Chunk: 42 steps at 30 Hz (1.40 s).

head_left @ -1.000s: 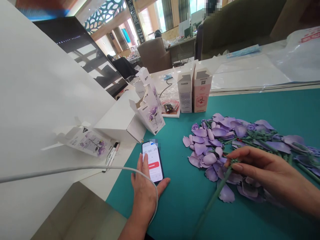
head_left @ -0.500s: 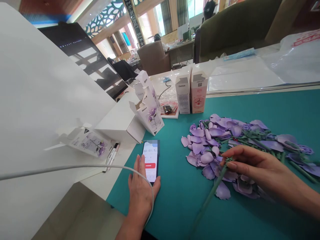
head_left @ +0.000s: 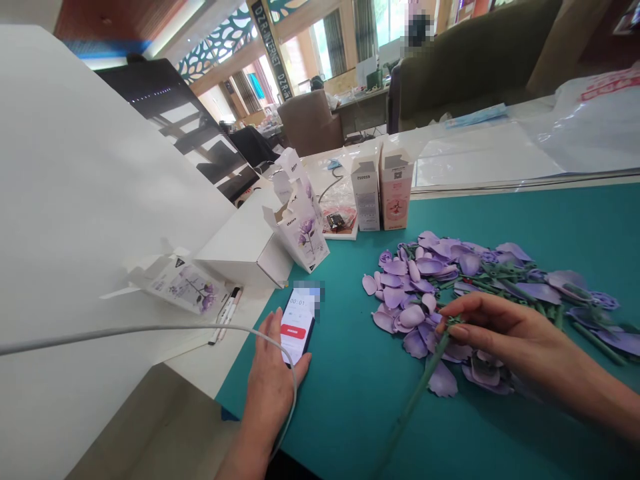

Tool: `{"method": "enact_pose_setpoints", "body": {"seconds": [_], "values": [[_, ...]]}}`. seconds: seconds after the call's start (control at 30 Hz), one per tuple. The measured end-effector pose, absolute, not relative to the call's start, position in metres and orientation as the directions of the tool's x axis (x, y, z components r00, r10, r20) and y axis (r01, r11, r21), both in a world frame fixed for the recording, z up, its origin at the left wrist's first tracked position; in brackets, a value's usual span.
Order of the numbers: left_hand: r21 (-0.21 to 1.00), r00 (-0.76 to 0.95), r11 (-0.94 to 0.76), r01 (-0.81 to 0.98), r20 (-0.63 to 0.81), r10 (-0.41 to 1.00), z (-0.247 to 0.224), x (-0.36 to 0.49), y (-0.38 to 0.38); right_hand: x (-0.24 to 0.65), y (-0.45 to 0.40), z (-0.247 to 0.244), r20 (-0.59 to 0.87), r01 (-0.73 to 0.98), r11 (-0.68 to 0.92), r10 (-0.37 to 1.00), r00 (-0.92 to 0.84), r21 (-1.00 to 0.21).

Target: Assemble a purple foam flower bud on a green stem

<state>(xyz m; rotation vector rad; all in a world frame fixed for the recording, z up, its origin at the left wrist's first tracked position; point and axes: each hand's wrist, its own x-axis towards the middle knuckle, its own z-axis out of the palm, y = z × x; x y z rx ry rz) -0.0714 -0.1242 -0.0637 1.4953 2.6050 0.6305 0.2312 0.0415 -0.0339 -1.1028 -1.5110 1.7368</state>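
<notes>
My left hand is closed around the lower end of a phone on the green mat, thumb on its right side and fingers on its left. The phone's lit screen shows a timer and a red button. A white cable crosses over this hand. Thumb and fingertips of my right hand pinch the top of a green toy flower stem, which slants down toward me; its lower end is blurred. Behind and beside that hand lies a heap of purple plastic petals mixed with green stem pieces.
Open flower-print cartons and a plain white box stand at the left back. Two upright boxes are behind the mat. Markers lie left of the mat. A plastic bag is at the far right.
My left hand has shifted slightly left with the phone, which now lies more slanted. My right hand keeps its pinch on the stem, nearly in place. The view has tilted slightly.
</notes>
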Motion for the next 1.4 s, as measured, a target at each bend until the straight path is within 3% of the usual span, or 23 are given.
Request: {"method": "enact_pose_setpoints", "body": {"seconds": [0.37, 0.7, 1.0, 1.23, 1.4], "values": [[0.444, -0.569, 0.485, 0.753, 0.070, 0.819, -0.055, -0.100, -0.120, 0.228, 0.041, -0.026, -0.202, 0.080, -0.187, 0.847, -0.491, -0.979], [0.432, -0.525, 0.433, 0.791, 0.116, 0.843, -0.052, -0.108, -0.113, 0.228, 0.041, -0.030, -0.190, 0.146, -0.136, 0.857, -0.478, -0.980], [0.335, -0.519, 0.506, 0.795, -0.055, 0.853, -0.027, -0.102, -0.115, 0.231, 0.039, -0.034, -0.178, 0.098, -0.149, 0.864, -0.470, -0.984], [0.320, -0.546, 0.515, 0.795, 0.009, 0.837, -0.035, -0.101, -0.124, 0.230, 0.041, -0.028, -0.198, 0.080, -0.184, 0.824, -0.531, -0.980], [0.233, -0.487, 0.432, 0.871, 0.291, 0.824, -0.052, -0.100, -0.141, 0.231, 0.041, -0.031, -0.185, 0.095, -0.160, 0.819, -0.543, -0.983]]}}
